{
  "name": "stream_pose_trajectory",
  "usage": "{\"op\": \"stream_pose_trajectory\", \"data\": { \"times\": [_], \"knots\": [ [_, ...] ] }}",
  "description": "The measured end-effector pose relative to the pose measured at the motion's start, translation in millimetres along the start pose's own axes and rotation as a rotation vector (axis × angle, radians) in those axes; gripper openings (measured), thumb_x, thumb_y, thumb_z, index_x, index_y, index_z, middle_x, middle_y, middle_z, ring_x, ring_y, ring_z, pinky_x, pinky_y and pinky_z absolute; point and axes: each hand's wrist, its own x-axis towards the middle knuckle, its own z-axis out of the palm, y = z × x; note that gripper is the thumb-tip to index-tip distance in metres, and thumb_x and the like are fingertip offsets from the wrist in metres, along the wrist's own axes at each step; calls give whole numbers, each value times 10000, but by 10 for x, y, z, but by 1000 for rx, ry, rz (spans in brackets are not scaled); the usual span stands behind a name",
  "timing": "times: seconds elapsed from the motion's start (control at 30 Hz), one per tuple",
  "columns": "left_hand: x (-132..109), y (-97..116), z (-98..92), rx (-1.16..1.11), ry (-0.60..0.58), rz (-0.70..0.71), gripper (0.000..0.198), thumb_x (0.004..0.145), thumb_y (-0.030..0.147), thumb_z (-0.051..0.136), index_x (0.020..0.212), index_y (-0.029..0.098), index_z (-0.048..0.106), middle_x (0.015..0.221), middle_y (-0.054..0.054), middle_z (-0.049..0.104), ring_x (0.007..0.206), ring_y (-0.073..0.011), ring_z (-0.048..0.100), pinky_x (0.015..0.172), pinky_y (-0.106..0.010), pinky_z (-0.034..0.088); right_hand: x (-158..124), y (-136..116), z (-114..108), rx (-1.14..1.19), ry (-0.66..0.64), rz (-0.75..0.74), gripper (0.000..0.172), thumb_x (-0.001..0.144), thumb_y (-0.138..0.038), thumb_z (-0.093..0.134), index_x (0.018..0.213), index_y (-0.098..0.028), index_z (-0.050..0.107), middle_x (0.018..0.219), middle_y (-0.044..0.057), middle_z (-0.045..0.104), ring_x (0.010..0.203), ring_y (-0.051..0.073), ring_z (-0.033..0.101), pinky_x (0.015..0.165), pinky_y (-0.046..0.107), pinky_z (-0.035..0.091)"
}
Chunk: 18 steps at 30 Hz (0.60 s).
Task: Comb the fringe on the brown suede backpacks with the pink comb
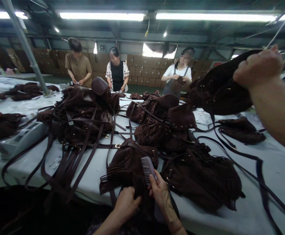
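Note:
My left hand (pixel 126 204) is closed on the fringe of a dark brown suede bag (pixel 130 161) that lies at the table's near edge. My right hand (pixel 160 192) grips a grey comb (pixel 147 168), teeth turned left against the same fringe. The two hands sit close together with the fringe strands between them. More brown fringed bags (pixel 201 178) lie just to the right.
Piles of brown bags and long straps (pixel 78 120) cover the white table (pixel 267 169). A co-worker's arm (pixel 272 98) at the right lifts another bag (pixel 220 88). Three people stand working at the far side. A grey device (pixel 20 138) lies at the left.

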Motion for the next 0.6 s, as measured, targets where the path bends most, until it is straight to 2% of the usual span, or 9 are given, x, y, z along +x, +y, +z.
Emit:
{"op": "stream_pose_trajectory", "data": {
  "times": [0.1,0.17,0.23,0.3,0.37,0.43,0.47,0.53,0.6],
  "knots": [
    [-47,-19,-25,-129,26,121,283,820,316,538,987,154,700,1032,-123,696,1031,-265,607,904,-308,435,-7,22,-5,27,-2,-3,624,844,-594,524,1286,-154,520,532,-53,526,371,116,424,350,203,333],
    [-92,-78,-44,-288,14,206,346,862,388,502,1058,155,665,1062,-120,677,1033,-246,596,887,-299,450,-12,33,-5,40,1,-3,639,844,-600,524,1296,-148,510,537,-53,522,377,116,422,354,204,333],
    [-144,-160,-61,-452,-43,145,455,872,520,469,1095,153,620,901,-90,675,803,-205,620,694,-278,485,-17,35,-4,46,1,-4,650,849,-597,526,1315,-145,498,539,-52,523,381,117,424,360,205,329],
    [-195,-239,-87,-575,-123,-4,583,818,658,488,1106,159,577,661,-7,595,508,-136,504,473,-234,391,-30,25,-9,51,-8,-6,653,855,-590,526,1327,-140,493,533,-53,518,384,117,426,365,206,330],
    [-236,-287,-135,-639,-183,-105,654,731,738,552,1058,171,559,528,69,468,380,-82,346,388,-199,265,-61,-4,-36,52,-33,-7,672,852,-574,536,1351,-128,475,524,-60,509,379,120,425,363,211,334],
    [-267,-287,-208,-650,-212,-128,646,680,767,586,954,183,547,500,95,413,353,-54,283,368,-183,199,-118,-58,-92,32,-70,-33,694,844,-535,557,1389,-122,440,553,-45,551,406,142,481,372,225,374],
    [-279,-269,-251,-639,-217,-128,637,667,781,581,897,189,530,499,96,412,345,-47,270,359,-182,177,-155,-98,-130,10,-82,-74,696,835,-504,574,1400,-124,433,626,-10,618,479,170,560,416,243,439],
    [-302,-204,-339,-590,-222,-113,625,667,803,538,813,198,486,508,85,435,333,-43,260,342,-186,151,-239,-206,-212,-71,-96,-195,670,818,-431,608,1398,-135,454,956,95,719,825,252,688,677,315,570],
    [-330,-107,-427,-526,-217,-95,606,697,802,484,788,204,460,515,73,457,330,-46,261,332,-192,143,-320,-346,-279,-184,-104,-307,638,803,-369,632,1383,-144,491,1273,132,636,1166,307,594,970,377,501]
  ]
}}
